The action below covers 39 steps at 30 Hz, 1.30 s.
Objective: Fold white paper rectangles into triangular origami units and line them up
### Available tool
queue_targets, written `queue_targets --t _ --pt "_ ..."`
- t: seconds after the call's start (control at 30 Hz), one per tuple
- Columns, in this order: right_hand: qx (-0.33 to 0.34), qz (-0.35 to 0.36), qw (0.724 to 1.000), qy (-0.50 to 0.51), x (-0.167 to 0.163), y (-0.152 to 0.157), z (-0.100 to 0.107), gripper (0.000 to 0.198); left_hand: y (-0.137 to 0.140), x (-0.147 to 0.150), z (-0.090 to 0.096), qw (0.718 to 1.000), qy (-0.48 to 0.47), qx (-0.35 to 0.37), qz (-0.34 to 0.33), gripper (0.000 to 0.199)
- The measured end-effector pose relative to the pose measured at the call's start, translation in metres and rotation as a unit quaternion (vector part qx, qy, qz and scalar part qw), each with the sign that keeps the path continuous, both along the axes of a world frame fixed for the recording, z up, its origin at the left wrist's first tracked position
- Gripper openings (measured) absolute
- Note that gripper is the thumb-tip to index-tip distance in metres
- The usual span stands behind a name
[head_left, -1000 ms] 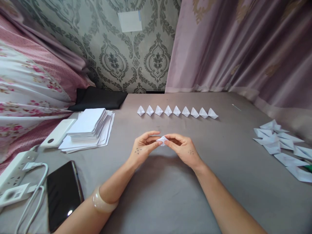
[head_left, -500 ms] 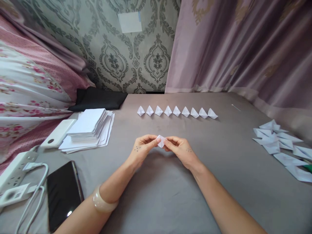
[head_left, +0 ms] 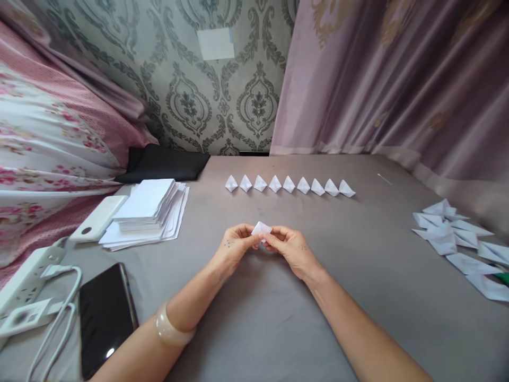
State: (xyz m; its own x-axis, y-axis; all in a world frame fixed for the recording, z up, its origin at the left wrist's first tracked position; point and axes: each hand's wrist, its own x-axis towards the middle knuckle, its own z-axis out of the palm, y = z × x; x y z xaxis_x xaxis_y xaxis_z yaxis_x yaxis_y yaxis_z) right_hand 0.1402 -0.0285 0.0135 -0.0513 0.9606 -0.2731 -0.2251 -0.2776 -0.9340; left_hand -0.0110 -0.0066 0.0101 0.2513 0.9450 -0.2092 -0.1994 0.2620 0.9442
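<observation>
A small piece of folded white paper (head_left: 261,228) is pinched between both my hands above the grey cloth. My left hand (head_left: 237,241) grips its left side, thumb in front and curled fingers behind. On the other side my right hand (head_left: 287,244) holds it the same way, the two thumbs almost meeting at its lower edge. The paper looks like a diamond with a crease down it; its back and lower part are hidden by fingers. Beyond the hands stands a row of several small folded paper shapes (head_left: 275,184), pointed at the top.
Left of me lie a stack of white paper (head_left: 145,201), a white power bank (head_left: 99,217), a power strip (head_left: 29,273) with cables and a dark phone (head_left: 106,318). Folded black cloth (head_left: 167,162) lies behind them. More folded papers (head_left: 441,233) are heaped at far right.
The folded paper has turned slightly and shows more of its upper face. My thumbs have shifted down to its lower edge. The view has tipped a little.
</observation>
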Motion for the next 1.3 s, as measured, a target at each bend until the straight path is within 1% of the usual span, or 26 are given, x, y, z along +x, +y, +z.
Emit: queue_targets --t 0.07,0.13,0.2,0.27,0.33,0.37,0.4,0.47,0.5,0.53,0.6,0.7,0.8,0.87,0.9,0.97,1.03,1.1,1.13,1.3 --pt "-0.006 0.003 1.000 -0.003 0.001 0.001 -0.001 0.038 0.001 -0.001 -0.001 1.000 0.012 -0.008 -0.006 0.025" --pt "0.000 0.026 0.999 -0.025 0.004 0.002 -0.002 0.035 0.002 -0.004 0.000 0.999 0.031 -0.026 -0.034 0.028" --pt "0.014 0.070 0.995 -0.071 0.008 0.004 -0.001 0.029 0.004 -0.006 0.001 0.995 0.058 -0.042 -0.068 0.032" --pt "0.036 0.124 0.982 -0.140 0.013 0.008 0.000 0.025 0.004 -0.008 0.002 0.992 0.086 -0.038 -0.086 0.036" --pt "0.068 0.175 0.958 -0.218 0.018 0.015 0.003 0.030 0.004 -0.008 0.002 0.988 0.124 -0.011 -0.087 0.038" --pt "0.088 0.202 0.941 -0.256 0.020 0.020 0.005 0.033 0.004 -0.008 0.002 0.985 0.146 0.002 -0.088 0.037" --pt "0.108 0.227 0.922 -0.296 0.022 0.025 0.008 0.036 0.004 -0.009 0.001 0.982 0.168 0.011 -0.091 0.036" --pt "0.138 0.271 0.874 -0.379 0.024 0.037 0.012 0.037 0.005 -0.011 0.000 0.971 0.213 0.026 -0.101 0.032" --pt "0.150 0.291 0.844 -0.424 0.025 0.044 0.014 0.035 0.005 -0.013 -0.001 0.965 0.237 0.043 -0.104 0.029" --pt "0.154 0.299 0.831 -0.442 0.025 0.052 0.016 0.031 0.006 -0.015 -0.001 0.956 0.264 0.070 -0.104 0.027" --pt "0.162 0.321 0.813 -0.457 0.023 0.066 0.017 0.024 0.008 -0.019 -0.001 0.928 0.324 0.157 -0.099 0.021" --pt "0.187 0.351 0.794 -0.460 0.015 0.084 0.014 0.027 0.010 -0.024 -0.003 0.872 0.380 0.289 -0.112 0.018" --pt "0.222 0.347 0.787 -0.460 0.007 0.091 0.007 0.026 0.013 -0.024 -0.008 0.822 0.401 0.381 -0.134 0.017" --pt "0.247 0.321 0.788 -0.463 0.004 0.089 0.001 0.021 0.016 -0.023 -0.013 0.794 0.418 0.419 -0.141 0.015" --pt "0.258 0.302 0.791 -0.466 0.003 0.086 -0.002 0.019 0.017 -0.022 -0.015 0.784 0.426 0.428 -0.146 0.013" --pt "0.278 0.261 0.796 -0.469 0.004 0.078 -0.007 0.018 0.019 -0.021 -0.018 0.775 0.437 0.429 -0.155 0.010" --pt "0.304 0.211 0.801 -0.470 0.008 0.066 -0.011 0.021 0.020 -0.021 -0.019 0.773 0.445 0.424 -0.156 0.009" --pt "0.336 0.151 0.801 -0.471 0.012 0.052 -0.015 0.025 0.021 -0.021 -0.019 0.771 0.449 0.424 -0.155 0.010" --pt "0.342 0.134 0.797 -0.479 0.014 0.044 -0.016 0.026 0.020 -0.021 -0.019 0.770 0.450 0.425 -0.155 0.010" --pt "0.352 0.164 0.764 -0.514 0.020 0.014 -0.020 0.030 0.019 -0.022 -0.018 0.763 0.459 0.427 -0.155 0.013"
